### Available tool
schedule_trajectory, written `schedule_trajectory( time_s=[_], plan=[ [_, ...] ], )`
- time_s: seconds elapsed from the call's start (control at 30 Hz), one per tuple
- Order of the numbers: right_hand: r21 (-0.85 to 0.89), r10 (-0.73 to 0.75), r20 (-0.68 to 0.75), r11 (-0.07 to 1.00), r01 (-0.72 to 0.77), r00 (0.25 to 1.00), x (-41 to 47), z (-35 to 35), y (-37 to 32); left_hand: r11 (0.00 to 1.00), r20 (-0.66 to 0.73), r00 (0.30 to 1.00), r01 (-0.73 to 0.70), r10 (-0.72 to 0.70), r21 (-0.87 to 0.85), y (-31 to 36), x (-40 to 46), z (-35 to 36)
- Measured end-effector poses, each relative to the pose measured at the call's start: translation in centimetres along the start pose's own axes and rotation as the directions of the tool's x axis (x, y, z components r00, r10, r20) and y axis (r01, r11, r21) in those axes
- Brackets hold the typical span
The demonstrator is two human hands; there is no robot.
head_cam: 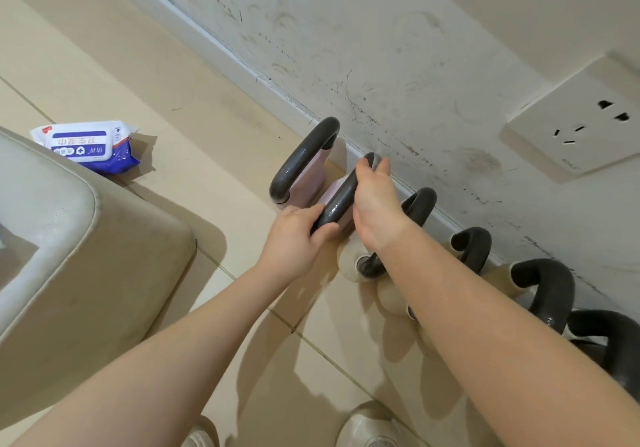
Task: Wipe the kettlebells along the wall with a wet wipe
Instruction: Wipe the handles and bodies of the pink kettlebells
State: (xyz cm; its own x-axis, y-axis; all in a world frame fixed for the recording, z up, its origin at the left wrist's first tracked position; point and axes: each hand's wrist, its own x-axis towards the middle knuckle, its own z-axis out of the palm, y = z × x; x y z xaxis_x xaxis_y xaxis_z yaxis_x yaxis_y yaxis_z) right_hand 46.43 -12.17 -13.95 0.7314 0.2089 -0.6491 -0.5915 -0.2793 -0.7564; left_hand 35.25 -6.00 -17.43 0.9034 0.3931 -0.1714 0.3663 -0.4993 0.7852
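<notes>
Several kettlebells with dark grey handles stand in a row along the scuffed white wall. The second one from the left has its handle between my hands. My left hand grips the near end of that handle. My right hand lies over its far end, fingers curled around the top; no wipe shows in it. The leftmost kettlebell has a pale pink body and stands free. A beige kettlebell sits under my right wrist. More dark handles run to the right behind my right forearm.
A blue and white pack of wet wipes lies on the beige floor tiles at the left. A padded beige bench or seat fills the left side. A wall socket sits at the upper right. My shoes show at the bottom edge.
</notes>
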Motion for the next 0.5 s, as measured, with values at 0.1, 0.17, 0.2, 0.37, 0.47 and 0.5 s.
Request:
schedule_trajectory(
  time_s=[0.1, 0.17, 0.2, 0.37, 0.47, 0.5],
  plan=[
    [0.355, 0.134, -0.004, 0.926, -0.124, 0.991, -0.2, -0.1, -0.3, 0.998, 0.034, 0.999, -0.02, 0.022, -0.062, 0.4, 1.0, -0.4],
    [0.376, 0.156, 0.014, 0.915, -0.15, 0.988, -1.0, -0.3, -0.1, 0.994, 0.033, 0.999, -0.038, 0.042, -0.098, 0.7, 1.4, -0.5],
    [0.378, 0.163, 0.019, 0.912, -0.158, 0.986, -1.4, -0.4, -0.1, 0.994, 0.031, 0.999, -0.039, 0.042, -0.101, 0.7, 1.5, -0.5],
    [0.448, 0.12, -0.016, 0.888, -0.101, 0.993, -0.2, -1.2, -1.5, 0.992, 0.044, 0.999, 0.036, -0.03, -0.122, 0.8, 1.8, -0.1],
    [0.227, 0.138, -0.091, 0.967, -0.114, 0.986, 0.2, -0.5, -0.4, 0.958, 0.077, 0.992, 0.121, -0.105, -0.261, 0.9, 1.9, 0.0],
    [0.2, 0.131, -0.081, 0.973, -0.113, 0.988, -0.2, -0.3, 0.5, 0.944, 0.088, 0.989, 0.137, -0.115, -0.299, 0.8, 1.9, -0.1]
  ],
)
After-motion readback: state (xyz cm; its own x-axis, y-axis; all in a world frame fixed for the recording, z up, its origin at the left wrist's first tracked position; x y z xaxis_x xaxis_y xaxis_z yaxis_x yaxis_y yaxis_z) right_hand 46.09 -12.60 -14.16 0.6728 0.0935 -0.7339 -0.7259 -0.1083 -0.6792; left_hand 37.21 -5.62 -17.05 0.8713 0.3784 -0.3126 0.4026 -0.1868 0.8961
